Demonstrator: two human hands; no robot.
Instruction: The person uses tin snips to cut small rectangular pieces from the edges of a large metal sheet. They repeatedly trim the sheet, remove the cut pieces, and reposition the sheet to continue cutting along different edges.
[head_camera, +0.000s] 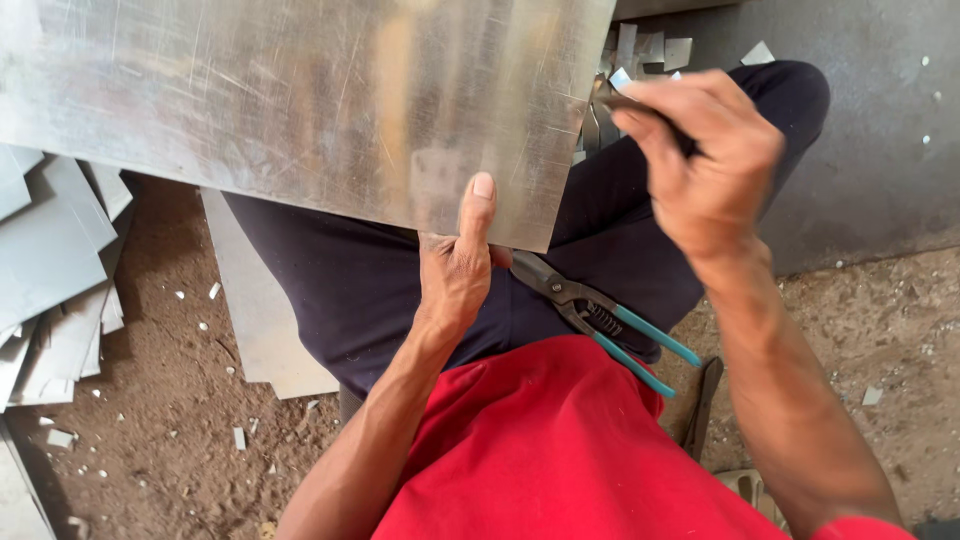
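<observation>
Our left hand pinches the near edge of the metal sheet lying across our lap; our right hand grips 1 thin dark tool beside it, snips resting on our thigh.

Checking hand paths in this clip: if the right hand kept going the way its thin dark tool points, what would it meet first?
Probably the metal sheet: the right hand points its thin dark tool left at the sheet's right edge, though motion blur leaves depth unclear.
</observation>
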